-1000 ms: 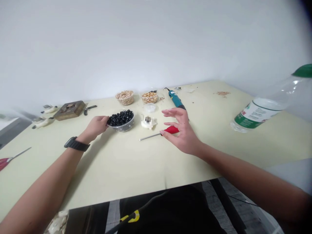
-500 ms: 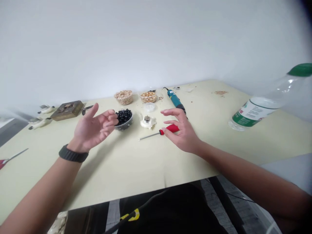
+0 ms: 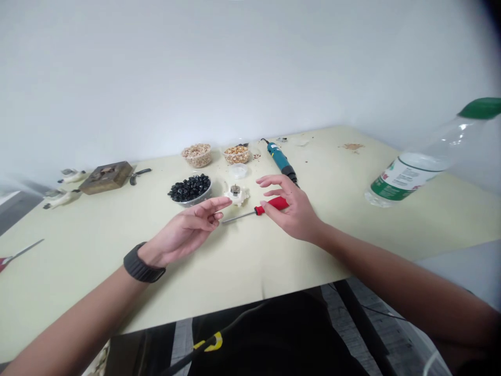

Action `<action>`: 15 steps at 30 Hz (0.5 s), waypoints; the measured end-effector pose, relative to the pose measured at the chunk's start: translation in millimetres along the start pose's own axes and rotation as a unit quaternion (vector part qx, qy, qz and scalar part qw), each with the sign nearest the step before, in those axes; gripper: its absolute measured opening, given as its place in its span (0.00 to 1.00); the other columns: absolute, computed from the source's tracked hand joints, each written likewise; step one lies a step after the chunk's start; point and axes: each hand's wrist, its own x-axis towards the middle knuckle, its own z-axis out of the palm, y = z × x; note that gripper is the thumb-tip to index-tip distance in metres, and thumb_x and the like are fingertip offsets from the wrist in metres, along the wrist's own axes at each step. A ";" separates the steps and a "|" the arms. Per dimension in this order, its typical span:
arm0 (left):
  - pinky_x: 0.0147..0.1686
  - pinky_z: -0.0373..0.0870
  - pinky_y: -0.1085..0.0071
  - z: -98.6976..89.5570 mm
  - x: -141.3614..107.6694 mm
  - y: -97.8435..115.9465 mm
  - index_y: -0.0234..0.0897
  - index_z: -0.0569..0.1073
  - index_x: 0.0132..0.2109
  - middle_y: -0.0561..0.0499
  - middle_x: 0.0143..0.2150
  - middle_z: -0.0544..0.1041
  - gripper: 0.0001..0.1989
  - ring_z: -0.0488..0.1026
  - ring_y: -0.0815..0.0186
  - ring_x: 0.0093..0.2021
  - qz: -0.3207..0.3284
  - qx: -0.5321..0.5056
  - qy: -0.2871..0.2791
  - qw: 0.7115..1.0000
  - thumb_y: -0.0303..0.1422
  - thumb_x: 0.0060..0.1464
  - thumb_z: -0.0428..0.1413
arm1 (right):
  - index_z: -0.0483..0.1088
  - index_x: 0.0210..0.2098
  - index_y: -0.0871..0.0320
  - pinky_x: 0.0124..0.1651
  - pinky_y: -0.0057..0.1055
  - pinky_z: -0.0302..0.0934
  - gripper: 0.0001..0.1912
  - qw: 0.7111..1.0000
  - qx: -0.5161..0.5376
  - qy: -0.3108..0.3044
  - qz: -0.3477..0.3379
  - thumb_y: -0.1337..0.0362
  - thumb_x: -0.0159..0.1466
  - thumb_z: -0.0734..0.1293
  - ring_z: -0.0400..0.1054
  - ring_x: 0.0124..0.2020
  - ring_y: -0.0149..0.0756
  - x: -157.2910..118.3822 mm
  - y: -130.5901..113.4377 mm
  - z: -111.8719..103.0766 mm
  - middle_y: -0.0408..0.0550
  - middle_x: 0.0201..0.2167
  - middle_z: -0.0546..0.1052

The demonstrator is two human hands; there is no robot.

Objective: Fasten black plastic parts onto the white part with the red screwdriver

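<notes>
My left hand [image 3: 188, 230], a black band on its wrist, is held over the table with two fingers stretched out and the others curled. Its fingertips come close to a small white plastic part [image 3: 237, 197] with a metal piece in its middle. My right hand [image 3: 289, 209] is half curled with fingers apart and nothing held. Under it lies a screwdriver [image 3: 276, 202] with a red handle, its shaft pointing left. Behind my left hand stands a clear bowl of black pieces [image 3: 190, 189].
Farther back are a bowl of pinkish-tan pieces [image 3: 197, 155], a bowl of orange-brown pieces [image 3: 237, 154], a clear lid [image 3: 238, 170] and a teal power tool [image 3: 278, 157]. A bottle [image 3: 410, 167] stands at right. A metal block [image 3: 105, 177] and pliers [image 3: 139, 175] lie left.
My left hand has moved right and down, from beside the black pieces to near the white part, and its fingers have straightened toward it. My right hand has stayed almost in place.
</notes>
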 end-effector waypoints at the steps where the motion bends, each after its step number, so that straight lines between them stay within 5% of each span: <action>1: 0.43 0.77 0.85 0.7 -0.1 -0.4 0.37 0.82 0.56 0.48 0.66 0.74 0.31 0.77 0.74 0.47 -0.003 0.010 -0.004 1.000 0.12 0.47 0.58 | 0.68 0.54 0.50 0.58 0.41 0.76 0.18 1.000 -0.001 0.001 -0.001 0.70 0.66 0.69 0.72 0.60 0.39 0.3 0.2 -0.7 0.48 0.59 0.75; 8: 0.59 0.79 0.79 0.5 -0.9 -3.8 0.36 0.79 0.60 0.45 0.71 0.71 0.20 0.76 0.64 0.63 -0.027 0.004 -0.016 1.000 0.21 0.64 0.56 | 0.70 0.50 0.51 0.54 0.40 0.77 0.14 0.999 -0.031 -0.007 -0.024 0.70 0.66 0.68 0.72 0.59 0.41 1.4 -0.1 -1.8 0.49 0.56 0.76; 11: 0.55 0.80 0.81 -2.2 1.5 -7.9 0.33 0.80 0.56 0.44 0.67 0.75 0.16 0.80 0.68 0.55 -0.036 0.001 0.015 0.999 0.21 0.66 0.54 | 0.70 0.49 0.52 0.56 0.41 0.75 0.14 0.998 -0.056 -0.013 -0.028 0.71 0.65 0.68 0.71 0.59 0.41 2.9 0.1 -2.5 0.48 0.54 0.77; 15: 0.32 0.77 0.85 -0.1 4.6 -11.7 0.31 0.79 0.49 0.45 0.48 0.80 0.10 0.75 0.77 0.31 -0.040 0.006 0.064 0.997 0.23 0.68 0.52 | 0.71 0.48 0.53 0.57 0.42 0.72 0.13 0.993 -0.111 -0.042 -0.014 0.71 0.65 0.67 0.70 0.57 0.42 4.2 5.4 -5.1 0.48 0.52 0.78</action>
